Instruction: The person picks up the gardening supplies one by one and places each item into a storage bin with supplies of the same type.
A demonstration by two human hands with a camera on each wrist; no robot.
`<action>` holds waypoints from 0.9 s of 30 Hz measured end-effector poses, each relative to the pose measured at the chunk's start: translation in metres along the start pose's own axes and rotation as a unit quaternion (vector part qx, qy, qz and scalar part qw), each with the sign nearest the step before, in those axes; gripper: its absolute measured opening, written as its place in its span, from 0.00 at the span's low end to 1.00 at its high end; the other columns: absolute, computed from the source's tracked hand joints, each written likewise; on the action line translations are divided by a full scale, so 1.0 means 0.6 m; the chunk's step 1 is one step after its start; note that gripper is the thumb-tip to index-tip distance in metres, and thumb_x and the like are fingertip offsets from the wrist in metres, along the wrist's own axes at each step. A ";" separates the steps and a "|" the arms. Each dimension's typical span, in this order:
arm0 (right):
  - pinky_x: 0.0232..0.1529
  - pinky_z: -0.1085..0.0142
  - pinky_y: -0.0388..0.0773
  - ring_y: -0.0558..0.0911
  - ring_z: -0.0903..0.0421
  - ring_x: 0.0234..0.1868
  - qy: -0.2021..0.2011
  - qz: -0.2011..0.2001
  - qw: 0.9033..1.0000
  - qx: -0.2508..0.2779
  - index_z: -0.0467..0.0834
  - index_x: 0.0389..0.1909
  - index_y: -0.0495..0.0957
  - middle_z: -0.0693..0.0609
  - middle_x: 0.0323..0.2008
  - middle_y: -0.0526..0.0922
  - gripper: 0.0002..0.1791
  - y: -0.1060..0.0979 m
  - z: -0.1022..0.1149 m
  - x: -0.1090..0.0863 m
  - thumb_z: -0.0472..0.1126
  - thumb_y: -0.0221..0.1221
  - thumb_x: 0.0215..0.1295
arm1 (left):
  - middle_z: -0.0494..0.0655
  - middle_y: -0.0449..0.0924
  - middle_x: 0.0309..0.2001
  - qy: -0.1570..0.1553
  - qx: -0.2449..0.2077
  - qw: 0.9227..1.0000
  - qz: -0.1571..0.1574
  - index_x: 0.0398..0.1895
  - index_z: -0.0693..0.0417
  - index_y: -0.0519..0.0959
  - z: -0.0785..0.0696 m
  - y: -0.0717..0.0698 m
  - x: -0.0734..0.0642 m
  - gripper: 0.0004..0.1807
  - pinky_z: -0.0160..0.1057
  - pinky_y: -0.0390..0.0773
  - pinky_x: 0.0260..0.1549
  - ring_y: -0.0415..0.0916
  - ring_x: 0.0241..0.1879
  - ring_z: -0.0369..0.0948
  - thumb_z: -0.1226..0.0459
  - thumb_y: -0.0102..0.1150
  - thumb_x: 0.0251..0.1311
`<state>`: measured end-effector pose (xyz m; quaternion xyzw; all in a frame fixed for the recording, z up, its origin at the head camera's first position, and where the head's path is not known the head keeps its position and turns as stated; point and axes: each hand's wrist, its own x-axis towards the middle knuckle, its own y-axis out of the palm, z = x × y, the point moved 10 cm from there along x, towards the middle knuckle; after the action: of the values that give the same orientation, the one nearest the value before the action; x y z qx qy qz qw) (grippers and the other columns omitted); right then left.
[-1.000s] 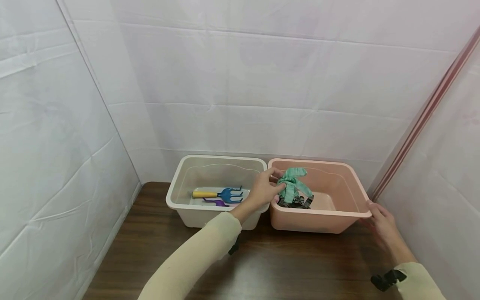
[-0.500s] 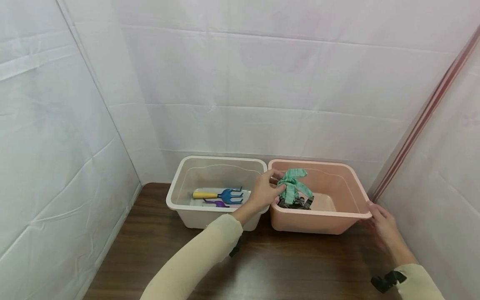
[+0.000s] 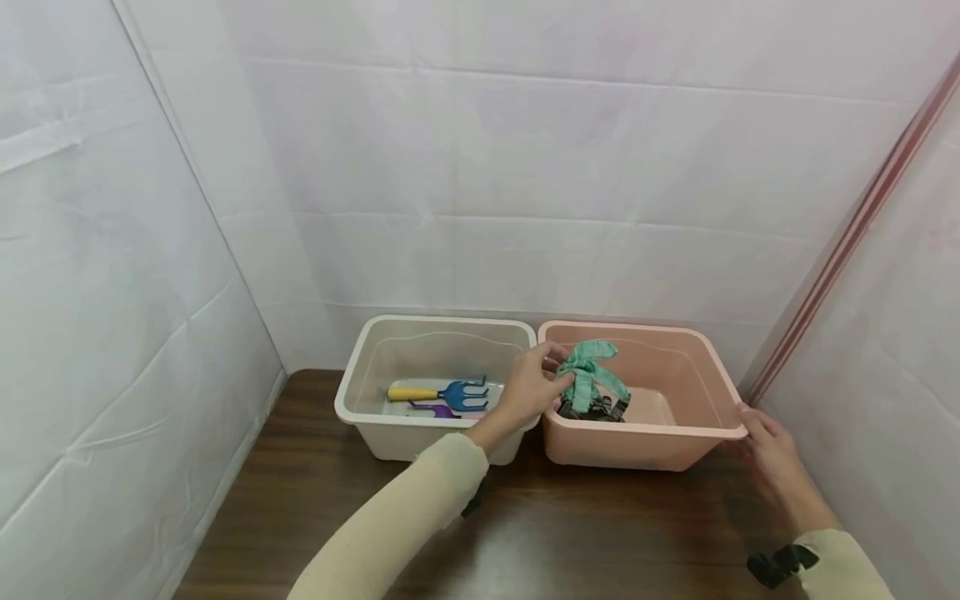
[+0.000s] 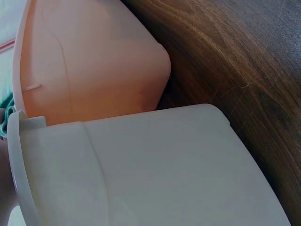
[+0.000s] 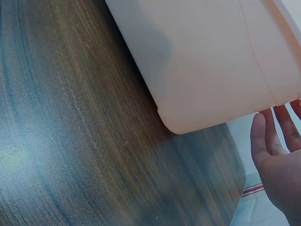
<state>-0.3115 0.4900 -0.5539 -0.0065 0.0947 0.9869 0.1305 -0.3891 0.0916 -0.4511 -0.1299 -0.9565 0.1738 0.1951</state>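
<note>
In the head view my left hand [image 3: 528, 385] reaches over the left end of the pink bin [image 3: 697, 431]. Its thumb and fingers pinch a green bow scrunchie [image 3: 587, 371], a knotted fabric piece with loose tails. Below that lies a dark patterned fabric piece [image 3: 596, 410] with similar tails, partly covered by the green one. At the bin's right end, my right hand [image 3: 772, 450] grips the rim near the front corner. The right wrist view shows fingers [image 5: 272, 136] of that hand up against the bin's end wall, under the rim.
A whitish bin [image 3: 435, 422] stands left of the pink one, their rims close together. Inside it lie a blue hand rake [image 3: 459, 395] with a yellow handle and a purple tool [image 3: 438, 410]. Both bins stand on a dark wooden table [image 3: 525, 533], with white sheeting [image 3: 465, 183] around it.
The head view has shifted very slightly, so everything sits a little lower. Both hands keep the same hold on the scrunchie and the pink bin.
</note>
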 end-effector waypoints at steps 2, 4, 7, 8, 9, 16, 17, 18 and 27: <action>0.43 0.67 0.86 0.87 0.65 0.43 0.003 -0.001 1.000 -0.004 0.53 0.44 0.87 0.62 0.42 0.88 0.08 0.000 -0.002 -0.001 0.48 0.60 0.80 | 0.50 0.84 0.53 0.004 0.003 1.000 0.001 0.54 0.54 0.82 0.001 0.001 -0.002 0.13 0.36 0.85 0.45 0.85 0.48 0.46 0.66 0.70 0.68; 0.43 0.68 0.86 0.86 0.67 0.44 0.007 -0.004 1.000 -0.016 0.55 0.45 0.86 0.64 0.43 0.87 0.07 0.000 -0.003 -0.001 0.49 0.60 0.80 | 0.50 0.84 0.52 0.011 0.005 1.000 0.001 0.54 0.55 0.82 -0.001 0.001 -0.003 0.14 0.37 0.86 0.45 0.85 0.48 0.46 0.66 0.70 0.68; 0.42 0.68 0.86 0.86 0.67 0.44 0.008 -0.013 1.000 -0.015 0.55 0.44 0.86 0.65 0.43 0.86 0.07 -0.002 -0.004 -0.002 0.49 0.60 0.80 | 0.49 0.85 0.51 0.020 0.009 1.000 0.000 0.53 0.55 0.82 -0.004 0.001 -0.002 0.13 0.35 0.86 0.44 0.86 0.46 0.45 0.66 0.70 0.67; 0.42 0.68 0.86 0.86 0.67 0.44 0.007 -0.015 1.000 -0.016 0.55 0.44 0.86 0.65 0.42 0.86 0.07 -0.003 -0.004 -0.002 0.49 0.60 0.80 | 0.49 0.85 0.50 0.021 0.010 1.000 0.000 0.52 0.55 0.82 -0.005 0.001 -0.002 0.13 0.33 0.85 0.43 0.86 0.46 0.45 0.66 0.70 0.67; 0.42 0.68 0.86 0.86 0.67 0.44 0.007 -0.017 1.000 -0.014 0.55 0.43 0.86 0.65 0.42 0.86 0.07 -0.004 -0.004 -0.002 0.49 0.60 0.80 | 0.48 0.85 0.50 0.020 0.012 1.000 0.001 0.52 0.55 0.82 -0.005 0.001 -0.002 0.13 0.32 0.85 0.43 0.86 0.45 0.44 0.66 0.70 0.67; 0.42 0.68 0.86 0.86 0.67 0.44 0.011 -0.018 1.000 -0.011 0.54 0.45 0.85 0.64 0.42 0.86 0.07 -0.007 -0.012 -0.006 0.49 0.59 0.81 | 0.45 0.86 0.44 0.010 0.016 1.000 0.003 0.49 0.53 0.82 -0.003 0.003 -0.003 0.11 0.29 0.84 0.42 0.85 0.43 0.38 0.66 0.71 0.67; 0.42 0.68 0.86 0.85 0.67 0.44 0.010 -0.021 1.000 -0.017 0.54 0.46 0.85 0.65 0.42 0.86 0.07 -0.007 -0.012 -0.007 0.49 0.59 0.80 | 0.45 0.86 0.44 0.012 0.016 1.000 0.003 0.49 0.53 0.82 -0.003 0.004 -0.003 0.11 0.30 0.84 0.42 0.85 0.42 0.38 0.66 0.71 0.67; 0.42 0.69 0.85 0.85 0.67 0.45 0.011 -0.024 0.999 -0.022 0.54 0.46 0.85 0.65 0.43 0.86 0.07 -0.008 -0.013 -0.008 0.50 0.60 0.80 | 0.45 0.86 0.44 0.013 0.016 1.000 0.002 0.49 0.53 0.82 -0.003 0.004 -0.003 0.11 0.30 0.84 0.42 0.85 0.42 0.37 0.66 0.71 0.67; 0.44 0.70 0.85 0.85 0.67 0.45 -0.002 -0.032 0.999 -0.041 0.49 0.52 0.83 0.64 0.44 0.85 0.14 -0.003 -0.004 -0.009 0.54 0.61 0.79 | 0.46 0.85 0.46 0.023 0.014 1.000 -0.004 0.49 0.54 0.82 -0.005 0.002 0.000 0.12 0.36 0.87 0.44 0.85 0.43 0.39 0.67 0.71 0.66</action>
<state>-0.3062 0.4897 -0.5565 -0.0131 0.0539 0.9853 0.1616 -0.3878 0.0938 -0.4487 -0.1277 -0.9497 0.1831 0.2195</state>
